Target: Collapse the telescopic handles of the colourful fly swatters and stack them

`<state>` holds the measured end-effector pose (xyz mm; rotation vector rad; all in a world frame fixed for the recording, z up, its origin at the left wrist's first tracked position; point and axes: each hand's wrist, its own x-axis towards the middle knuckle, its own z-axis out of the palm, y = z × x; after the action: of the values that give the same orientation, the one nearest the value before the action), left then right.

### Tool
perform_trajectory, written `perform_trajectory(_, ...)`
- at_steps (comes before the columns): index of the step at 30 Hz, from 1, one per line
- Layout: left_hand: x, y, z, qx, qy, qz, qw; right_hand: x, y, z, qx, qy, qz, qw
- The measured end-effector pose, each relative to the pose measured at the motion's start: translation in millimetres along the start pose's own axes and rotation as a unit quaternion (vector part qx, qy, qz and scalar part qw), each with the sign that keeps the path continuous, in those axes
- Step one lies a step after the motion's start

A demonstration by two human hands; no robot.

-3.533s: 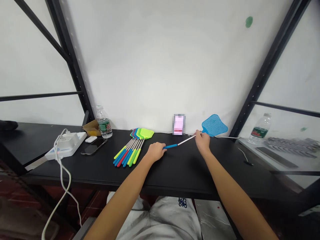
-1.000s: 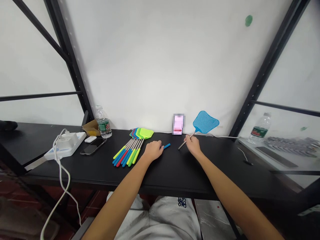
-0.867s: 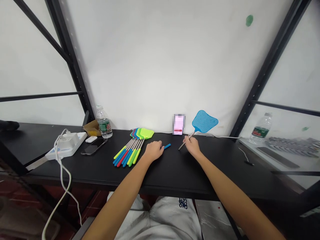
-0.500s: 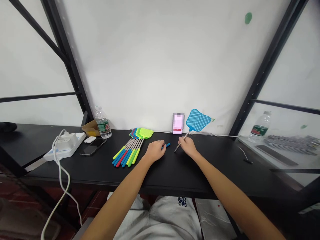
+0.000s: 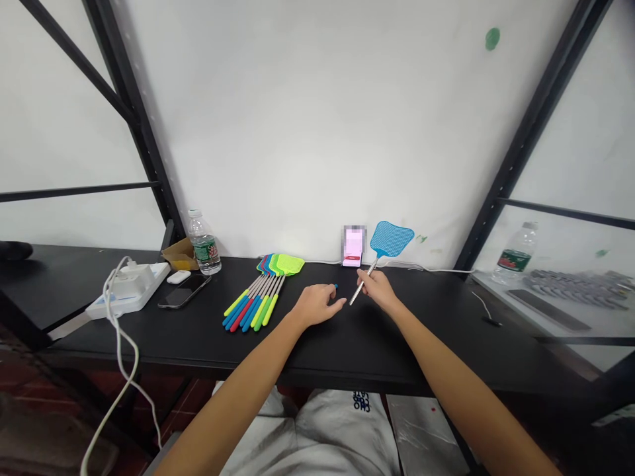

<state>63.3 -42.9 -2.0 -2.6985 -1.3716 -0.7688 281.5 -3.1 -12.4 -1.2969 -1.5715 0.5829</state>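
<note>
My right hand [image 5: 380,289] is closed around the thin metal shaft of a blue fly swatter [image 5: 391,239], whose mesh head points up toward the wall. The shaft's lower end is bare metal. My left hand [image 5: 317,304] has its thumb spread away from its fingers, low over the table. Just past its fingertips shows the end of a blue handle grip [image 5: 336,286]; the rest is hidden by the hand. Left of that hand, several fly swatters [image 5: 262,292] with yellow, blue, red and green handles lie fanned and overlapping.
A phone [image 5: 352,246] with a lit screen leans on the wall behind my hands. On the left are a water bottle [image 5: 204,244], a dark phone [image 5: 185,291], a white case [image 5: 178,277] and a power strip [image 5: 129,289] with cables. A short cable [image 5: 489,314] lies to the right.
My left hand has loosened from the blue handle grip, its thumb now apart and the hand slightly further right. The swatter in my right hand has tilted and its head sits slightly lower.
</note>
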Motion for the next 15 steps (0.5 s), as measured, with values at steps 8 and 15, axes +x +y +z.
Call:
perform_trajectory(8, 2, -2, 9.1, -0.004, -0.034, 0.031, 0.999, -4, -6, 5, -0.025, -0.038, -0.02, 0.999)
perform_trajectory(15, 2, -3, 11.1, -0.003, -0.049, 0.03, 0.998, -4, -7, 2, 0.049, 0.007, -0.009, 0.999)
